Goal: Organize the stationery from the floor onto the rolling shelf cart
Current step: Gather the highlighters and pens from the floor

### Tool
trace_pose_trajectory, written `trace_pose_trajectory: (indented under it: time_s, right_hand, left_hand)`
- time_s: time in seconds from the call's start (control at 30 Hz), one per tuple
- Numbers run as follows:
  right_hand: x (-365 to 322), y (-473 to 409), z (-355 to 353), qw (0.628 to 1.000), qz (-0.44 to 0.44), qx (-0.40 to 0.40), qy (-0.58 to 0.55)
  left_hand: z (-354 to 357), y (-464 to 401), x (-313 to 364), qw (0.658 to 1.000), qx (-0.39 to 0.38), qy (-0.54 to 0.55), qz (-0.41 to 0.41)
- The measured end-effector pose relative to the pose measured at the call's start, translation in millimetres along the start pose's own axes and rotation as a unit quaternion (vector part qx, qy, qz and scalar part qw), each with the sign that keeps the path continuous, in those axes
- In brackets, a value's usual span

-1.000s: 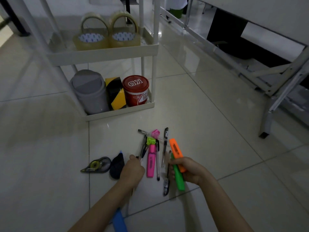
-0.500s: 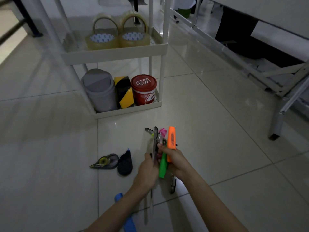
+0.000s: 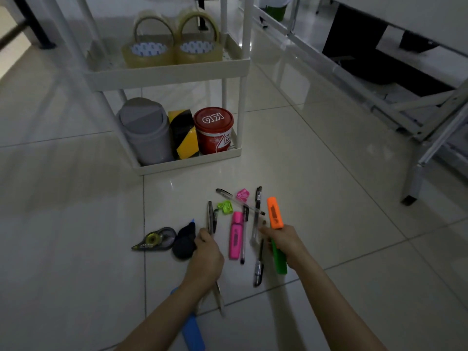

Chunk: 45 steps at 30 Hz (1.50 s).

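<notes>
On the tiled floor (image 3: pixel 329 224) before the cart, a scatter of stationery with two hands working over it.

Right hand (image 3: pixel 285 243): fingers curled round an orange highlighter (image 3: pixel 275 213) and a green highlighter (image 3: pixel 279 259), the orange pointing away from the person, the green toward them; a clear pen (image 3: pixel 255 228) stands against its fingertips, though whether it is in the grip cannot be told.

Left hand (image 3: pixel 207 257): closed on a small bundle of dark pens (image 3: pixel 210 219), their tips showing beyond the knuckles and their tails below the wrist.

Between the hands, lying on the floor: a pink highlighter (image 3: pixel 235 236), a slim pen (image 3: pixel 243 239) just beside it, a black pen (image 3: pixel 258 269) nearer the person, and another long pen (image 3: pixel 239 201) crossing farther out. Two loose caps, one lime-green (image 3: pixel 225 207), one pink (image 3: pixel 242 195), lie beyond the pink highlighter.

Left of the left hand: a dark rounded dispenser (image 3: pixel 184 241) with a blue tip, touching a correction tape (image 3: pixel 155 239).

Under the left forearm: a blue marker (image 3: pixel 193 333), partly hidden.

Rolling shelf cart (image 3: pixel 167 74), white. Upper tier in view: two rolls of clear packing tape (image 3: pixel 149 50), side by side. Bottom tier: a grey lidded bin (image 3: pixel 147 130), a yellow-and-black tape roll (image 3: pixel 183 135), a red tub (image 3: pixel 214 130), in a row left to right.
</notes>
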State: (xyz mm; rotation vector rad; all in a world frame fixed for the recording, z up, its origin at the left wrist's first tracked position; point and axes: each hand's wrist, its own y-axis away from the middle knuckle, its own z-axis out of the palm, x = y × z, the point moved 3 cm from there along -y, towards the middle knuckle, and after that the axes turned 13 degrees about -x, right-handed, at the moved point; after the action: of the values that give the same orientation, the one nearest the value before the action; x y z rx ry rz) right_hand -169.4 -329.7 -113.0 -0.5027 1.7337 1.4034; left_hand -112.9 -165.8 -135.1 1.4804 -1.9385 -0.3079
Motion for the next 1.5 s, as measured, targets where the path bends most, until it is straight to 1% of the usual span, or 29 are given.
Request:
trace_pose_trajectory:
  time_s: [0.03,0.07,0.13,0.2,0.27,0.3,0.33,0.4,0.43,0.5,0.53,0.6,0.67,0.7,0.77,0.83,0.87,0.93,1.0,1.07,1.13,1.23,1.3,1.33,1.37,1.4,1.43,1.47,1.5]
  right_hand:
    - [1,-1,3,0.999,0.001,-0.003,0.032]
    - [1,-1,6,0.999,0.002,-0.007,0.051]
    - [2,-3,10,0.999,0.006,-0.012,0.053]
    - [2,-2,10,0.999,0.012,-0.015,0.035]
    - [1,1,9,1.0,0.014,-0.018,0.021]
    - [1,3,9,1.0,0.013,-0.021,0.012]
    - [1,6,9,1.0,0.011,-0.024,-0.001]
    - [0,9,10,0.999,0.013,-0.029,-0.022]
    - [0,10,10,0.999,0.021,-0.028,-0.024]
    - [1,9,9,0.998,0.031,-0.021,-0.042]
    - [1,9,9,0.998,0.029,-0.02,-0.056]
    - [2,6,10,0.996,0.024,-0.028,-0.08]
    - [2,4,13,0.993,0.023,-0.047,-0.109]
    - [2,3,14,0.991,0.023,-0.055,-0.119]
    - [1,2,18,0.987,0.014,-0.069,-0.143]
    - [-2,3,23,0.976,0.002,-0.084,-0.202]
    - [-4,3,25,0.969,-0.003,-0.09,-0.23]
    - [-7,3,29,0.963,-0.02,-0.101,-0.25]
    - [-11,2,33,0.958,-0.047,-0.112,-0.259]
    - [-14,3,34,0.957,-0.056,-0.116,-0.26]
    - [-16,5,33,0.957,-0.067,-0.118,-0.257]
    - [-18,9,31,0.959,-0.073,-0.118,-0.248]
    - [-18,12,32,0.957,-0.086,-0.104,-0.255]
    - [-20,15,33,0.957,-0.101,-0.096,-0.253]
    - [-22,18,35,0.959,-0.122,-0.087,-0.239]
    - [-25,20,36,0.962,-0.146,-0.077,-0.216]
    - [-28,24,38,0.964,-0.169,-0.07,-0.19]
    - [-31,27,41,0.965,-0.189,-0.067,-0.168]
    - [-33,30,43,0.965,-0.204,-0.065,-0.15]
  left_hand:
    - [1,1,0,0.998,-0.006,-0.057,0.002]
    - [3,-1,0,0.994,0.008,-0.105,0.009]
    - [10,-1,3,0.979,0.003,-0.2,0.021]
    - [12,3,8,0.958,0.029,-0.284,0.011]
    - [1,6,19,0.955,0.074,-0.286,0.017]
    - [-4,7,26,0.952,0.102,-0.284,0.05]
    - [-3,6,30,0.941,0.124,-0.3,0.099]
    - [3,-1,35,0.932,0.133,-0.298,0.155]
    - [8,-5,35,0.932,0.129,-0.298,0.164]
    - [9,-3,41,0.942,0.092,-0.277,0.165]
    - [9,-3,43,0.948,0.087,-0.259,0.161]
    - [6,0,48,0.969,0.045,-0.209,0.12]
    - [5,-5,45,0.986,0.044,-0.138,0.082]
    - [5,-7,43,0.994,0.023,-0.092,0.06]
    - [1,-7,35,0.999,0.01,-0.031,0.036]
    - [-4,-6,31,0.999,0.024,0.009,0.034]
    - [-6,-5,30,0.997,0.043,0.048,0.042]
    - [-11,3,36,0.985,0.068,0.139,0.079]
    - [-10,15,47,0.965,0.061,0.214,0.139]
    - [-2,25,58,0.959,0.051,0.203,0.19]
    - [6,27,61,0.963,0.058,0.165,0.203]
    - [2,31,62,0.951,0.039,0.215,0.217]
    - [-4,33,63,0.925,0.042,0.304,0.225]
    - [-6,33,62,0.903,0.042,0.375,0.206]
    - [-7,32,60,0.873,0.032,0.455,0.17]
    - [-5,30,60,0.836,0.009,0.536,0.12]
    - [-1,28,58,0.789,-0.023,0.611,0.063]
    - [0,28,57,0.742,-0.059,0.668,0.019]
    - [-1,31,57,0.704,-0.1,0.703,-0.003]
